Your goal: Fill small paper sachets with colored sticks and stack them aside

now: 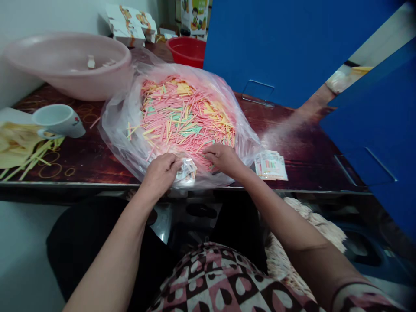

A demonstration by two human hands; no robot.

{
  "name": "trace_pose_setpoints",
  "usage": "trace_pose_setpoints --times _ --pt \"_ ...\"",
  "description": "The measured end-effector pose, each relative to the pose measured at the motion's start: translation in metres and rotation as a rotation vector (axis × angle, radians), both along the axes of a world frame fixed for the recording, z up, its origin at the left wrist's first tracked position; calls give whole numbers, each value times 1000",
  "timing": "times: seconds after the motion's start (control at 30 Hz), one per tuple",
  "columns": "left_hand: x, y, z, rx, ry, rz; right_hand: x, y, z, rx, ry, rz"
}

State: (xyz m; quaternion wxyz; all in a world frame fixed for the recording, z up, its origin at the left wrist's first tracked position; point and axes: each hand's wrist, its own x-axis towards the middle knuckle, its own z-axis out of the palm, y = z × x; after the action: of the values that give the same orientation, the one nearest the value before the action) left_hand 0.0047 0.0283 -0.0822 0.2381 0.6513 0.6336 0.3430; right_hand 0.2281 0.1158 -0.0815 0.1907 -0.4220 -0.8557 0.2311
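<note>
Clock directions here are taken around the bag, with twelve o'clock at the far side of the table. At nine o'clock on the dark wood-grain table (81,169) lies a heap of yellow paper sticks (22,149), with a white mug (58,121) tipped on its side just beside it. At ten o'clock sits a wide pink plastic basin (68,65) holding a few pale scraps. At seven o'clock, the left hand (160,175) has its fingers curled closed against a small printed packet (186,171) at the bag's near edge. The clear plastic bag (118,130) spreads at the centre, filled with loose pink, yellow and green sticks (185,121). A red basin (186,52) stands at twelve o'clock. At five o'clock, the right hand (224,159) rests curved over the sticks; whether its fingers grip any, I cannot tell. Printed paper slips (271,165) lie at four o'clock, and a blue cabinet door (260,43) rises at two o'clock.
</note>
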Motion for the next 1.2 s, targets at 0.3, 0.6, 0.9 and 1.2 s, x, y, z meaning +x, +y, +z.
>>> trace_pose_setpoints --times 0.3,0.6,0.9,1.2 --pt "-19 1 -14 -32 -142 107 -8 4 26 102 -581 209" --pt "-13 2 -12 45 11 30 -30 -6 30 179 -709 145" --pt "-11 2 -14 97 110 -1 -32 -11 19 294 -654 217" --pt "0 -4 -4 67 -178 118 -24 -12 7 265 -628 196"
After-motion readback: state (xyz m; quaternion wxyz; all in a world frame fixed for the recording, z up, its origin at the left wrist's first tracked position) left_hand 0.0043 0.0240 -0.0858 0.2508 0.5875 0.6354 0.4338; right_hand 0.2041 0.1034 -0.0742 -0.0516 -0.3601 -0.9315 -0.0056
